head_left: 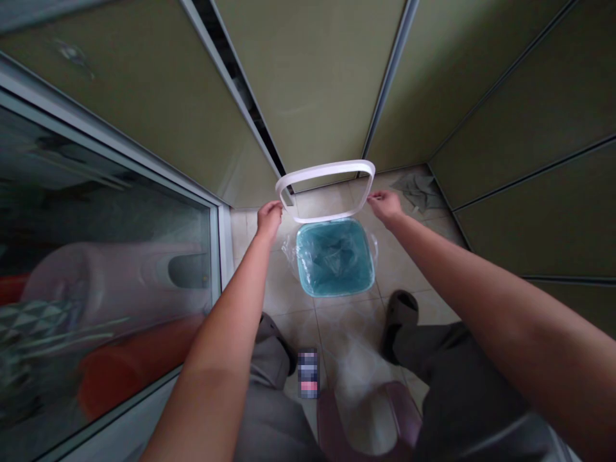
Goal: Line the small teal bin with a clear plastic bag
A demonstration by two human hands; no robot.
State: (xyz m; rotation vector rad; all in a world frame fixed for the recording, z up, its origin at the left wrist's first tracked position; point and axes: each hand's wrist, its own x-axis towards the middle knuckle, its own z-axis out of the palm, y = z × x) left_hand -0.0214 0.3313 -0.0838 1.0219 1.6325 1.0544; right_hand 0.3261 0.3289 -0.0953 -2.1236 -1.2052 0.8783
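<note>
A white bin rim (327, 171), a rounded rectangular ring, is held tilted up above the far edge of a teal trash bin (308, 287). My left hand (270, 219) pinches the ring's left side, and my right hand (385, 206) pinches its right side. Inside the bin sits a clear plastic bag (337, 253), its loose edges hanging over the left and right of the bin's mouth. The bin stands on the tiled floor between my hands and my feet.
Cabinet doors (317, 83) rise behind the bin and along the right. A glass door (144, 212) is at the left, with blurred pink and red shapes in the glass. A grey cloth (419, 190) lies in the far right corner. Below me is a pinkish stool (332, 427).
</note>
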